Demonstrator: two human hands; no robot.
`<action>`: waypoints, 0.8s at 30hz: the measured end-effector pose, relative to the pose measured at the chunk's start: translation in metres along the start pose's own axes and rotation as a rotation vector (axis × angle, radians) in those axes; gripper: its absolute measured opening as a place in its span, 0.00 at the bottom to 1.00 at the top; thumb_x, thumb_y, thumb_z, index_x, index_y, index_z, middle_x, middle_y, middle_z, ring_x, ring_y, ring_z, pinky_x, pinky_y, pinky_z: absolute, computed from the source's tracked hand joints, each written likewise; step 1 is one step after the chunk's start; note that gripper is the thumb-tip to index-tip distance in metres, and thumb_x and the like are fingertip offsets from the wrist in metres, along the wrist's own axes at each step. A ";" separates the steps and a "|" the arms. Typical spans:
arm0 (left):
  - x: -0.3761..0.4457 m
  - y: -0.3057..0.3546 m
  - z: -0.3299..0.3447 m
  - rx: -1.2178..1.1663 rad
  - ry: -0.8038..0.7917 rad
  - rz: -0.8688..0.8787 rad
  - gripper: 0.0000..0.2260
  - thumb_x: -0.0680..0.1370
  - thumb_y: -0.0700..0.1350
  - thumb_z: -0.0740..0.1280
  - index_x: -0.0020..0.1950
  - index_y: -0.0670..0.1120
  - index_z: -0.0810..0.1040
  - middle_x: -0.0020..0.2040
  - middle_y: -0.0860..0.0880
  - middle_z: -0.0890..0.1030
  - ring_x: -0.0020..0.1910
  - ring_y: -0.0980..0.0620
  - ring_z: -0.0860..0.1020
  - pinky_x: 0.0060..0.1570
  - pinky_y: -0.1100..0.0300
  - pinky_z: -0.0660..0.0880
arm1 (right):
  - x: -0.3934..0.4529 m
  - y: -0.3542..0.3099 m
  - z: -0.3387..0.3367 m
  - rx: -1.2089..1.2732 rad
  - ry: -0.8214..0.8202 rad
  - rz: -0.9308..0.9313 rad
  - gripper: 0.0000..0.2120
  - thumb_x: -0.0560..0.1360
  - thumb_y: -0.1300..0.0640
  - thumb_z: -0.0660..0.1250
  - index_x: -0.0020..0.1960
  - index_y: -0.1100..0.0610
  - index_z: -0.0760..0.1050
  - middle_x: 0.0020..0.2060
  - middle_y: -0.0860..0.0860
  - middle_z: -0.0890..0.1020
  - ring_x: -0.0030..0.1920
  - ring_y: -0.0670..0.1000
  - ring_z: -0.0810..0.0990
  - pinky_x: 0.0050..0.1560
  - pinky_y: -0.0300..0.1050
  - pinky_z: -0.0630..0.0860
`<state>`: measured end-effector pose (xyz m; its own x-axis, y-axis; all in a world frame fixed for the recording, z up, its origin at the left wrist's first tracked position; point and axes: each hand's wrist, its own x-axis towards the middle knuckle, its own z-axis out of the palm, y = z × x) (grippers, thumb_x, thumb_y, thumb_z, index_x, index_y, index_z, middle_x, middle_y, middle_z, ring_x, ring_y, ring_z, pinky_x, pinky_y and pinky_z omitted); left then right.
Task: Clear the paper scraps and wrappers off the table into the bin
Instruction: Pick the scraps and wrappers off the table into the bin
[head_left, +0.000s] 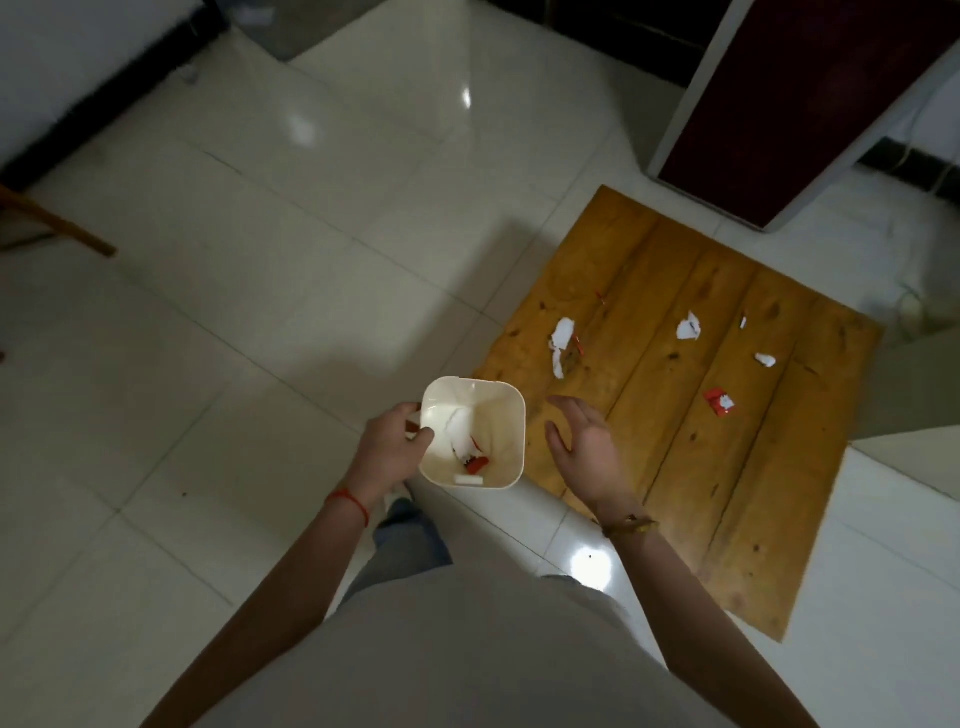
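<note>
My left hand (396, 451) grips the left rim of a small cream bin (506, 415), held in the air just left of the low wooden table (727, 493). White and red scraps lie in the bin's bottom. My right hand (584, 448) hovers open over the table's near left corner, right of the bin, holding nothing. On the table lie a torn white paper scrap (562, 335), a second white scrap (689, 327), a small white scrap (765, 359), a tiny scrap (743, 322) and a red wrapper (719, 402).
Glossy white floor tiles (260, 260) surround the table. A dark red cabinet with a pale frame (769, 104) stands behind the table. A wooden leg (57, 223) juts in at the far left. A pale edge (909, 457) borders the table's right side.
</note>
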<state>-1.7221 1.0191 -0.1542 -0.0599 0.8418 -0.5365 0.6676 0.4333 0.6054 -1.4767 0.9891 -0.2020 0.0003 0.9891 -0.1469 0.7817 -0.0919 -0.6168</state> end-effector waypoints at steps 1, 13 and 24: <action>0.012 0.000 -0.017 0.021 -0.017 0.022 0.17 0.73 0.42 0.65 0.62 0.44 0.77 0.55 0.44 0.83 0.49 0.47 0.81 0.48 0.61 0.73 | 0.010 -0.013 0.007 0.007 0.021 0.029 0.17 0.79 0.55 0.61 0.67 0.55 0.70 0.63 0.53 0.75 0.64 0.53 0.73 0.62 0.44 0.70; 0.157 0.018 -0.138 0.234 -0.175 0.225 0.19 0.73 0.43 0.64 0.64 0.44 0.75 0.55 0.43 0.82 0.53 0.46 0.80 0.49 0.62 0.73 | 0.103 -0.105 0.067 0.049 0.203 0.279 0.16 0.79 0.53 0.61 0.67 0.53 0.70 0.63 0.52 0.76 0.62 0.53 0.75 0.60 0.46 0.74; 0.279 0.096 -0.146 0.365 -0.367 0.322 0.19 0.75 0.42 0.63 0.66 0.43 0.73 0.56 0.41 0.81 0.54 0.43 0.79 0.46 0.61 0.71 | 0.187 -0.095 0.060 0.057 0.383 0.475 0.17 0.79 0.56 0.62 0.67 0.56 0.71 0.62 0.55 0.77 0.63 0.54 0.74 0.60 0.46 0.72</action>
<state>-1.7828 1.3424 -0.1601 0.4038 0.7179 -0.5671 0.8247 -0.0173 0.5653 -1.5883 1.1760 -0.2176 0.5731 0.8083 -0.1346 0.6063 -0.5287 -0.5940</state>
